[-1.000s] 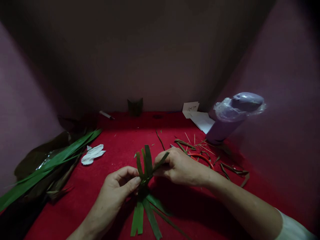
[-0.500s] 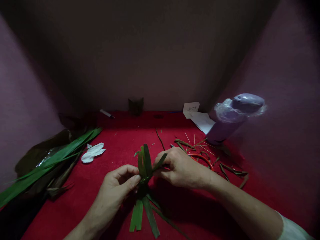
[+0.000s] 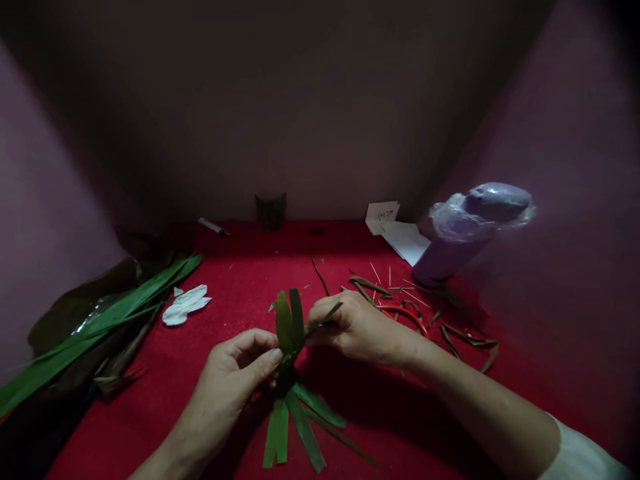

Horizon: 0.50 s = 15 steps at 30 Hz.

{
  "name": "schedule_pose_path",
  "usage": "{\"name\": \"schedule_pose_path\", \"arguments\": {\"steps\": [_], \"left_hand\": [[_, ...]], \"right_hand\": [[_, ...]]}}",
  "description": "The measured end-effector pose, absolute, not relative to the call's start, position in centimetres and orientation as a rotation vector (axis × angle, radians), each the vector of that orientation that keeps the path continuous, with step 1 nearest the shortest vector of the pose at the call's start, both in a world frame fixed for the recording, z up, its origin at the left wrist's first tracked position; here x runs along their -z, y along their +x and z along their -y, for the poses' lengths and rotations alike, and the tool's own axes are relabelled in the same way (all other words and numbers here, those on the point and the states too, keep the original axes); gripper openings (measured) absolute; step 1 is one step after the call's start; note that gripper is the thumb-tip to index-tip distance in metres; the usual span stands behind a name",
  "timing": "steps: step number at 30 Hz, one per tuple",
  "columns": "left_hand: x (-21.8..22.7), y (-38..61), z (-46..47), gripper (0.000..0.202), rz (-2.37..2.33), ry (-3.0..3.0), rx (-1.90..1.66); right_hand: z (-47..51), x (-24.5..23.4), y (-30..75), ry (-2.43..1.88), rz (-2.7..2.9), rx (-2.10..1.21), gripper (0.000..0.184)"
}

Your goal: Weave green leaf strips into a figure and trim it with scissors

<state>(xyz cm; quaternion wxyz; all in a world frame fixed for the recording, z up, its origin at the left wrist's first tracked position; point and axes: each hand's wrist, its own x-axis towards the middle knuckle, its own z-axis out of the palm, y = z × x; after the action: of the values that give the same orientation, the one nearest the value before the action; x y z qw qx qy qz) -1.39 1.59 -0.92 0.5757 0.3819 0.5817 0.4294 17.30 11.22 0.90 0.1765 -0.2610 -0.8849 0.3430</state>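
Observation:
A bundle of green leaf strips (image 3: pixel 290 387) stands crossed at its middle above the red cloth (image 3: pixel 240 280), ends fanning up and down. My left hand (image 3: pixel 235 380) pinches the bundle at the crossing with thumb and fingers closed. My right hand (image 3: pixel 357 327) is closed on one thin strip (image 3: pixel 327 313) that angles up to the right from the crossing.
Long green leaves (image 3: pixel 95 327) lie piled at the left beside a crumpled white scrap (image 3: pixel 186 305). A lilac bottle wrapped in plastic (image 3: pixel 467 230) stands at the right, white papers (image 3: pixel 400 233) behind it. Leaf trimmings, thin sticks and a red ring (image 3: pixel 405 313) lie past my right hand.
My right hand has shifted slightly up and back with its strip. The upright strips have closed together a little. My left hand stays at the crossing.

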Motion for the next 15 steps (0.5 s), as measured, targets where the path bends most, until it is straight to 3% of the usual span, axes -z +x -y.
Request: {"name": "schedule_pose_path", "arguments": {"steps": [15], "left_hand": [[0.2, -0.9, -2.0, 0.01, -1.383, 0.912, -1.061]], "right_hand": [[-10.5, -1.9, 17.5, -0.692, 2.615, -0.748, 0.015]]}}
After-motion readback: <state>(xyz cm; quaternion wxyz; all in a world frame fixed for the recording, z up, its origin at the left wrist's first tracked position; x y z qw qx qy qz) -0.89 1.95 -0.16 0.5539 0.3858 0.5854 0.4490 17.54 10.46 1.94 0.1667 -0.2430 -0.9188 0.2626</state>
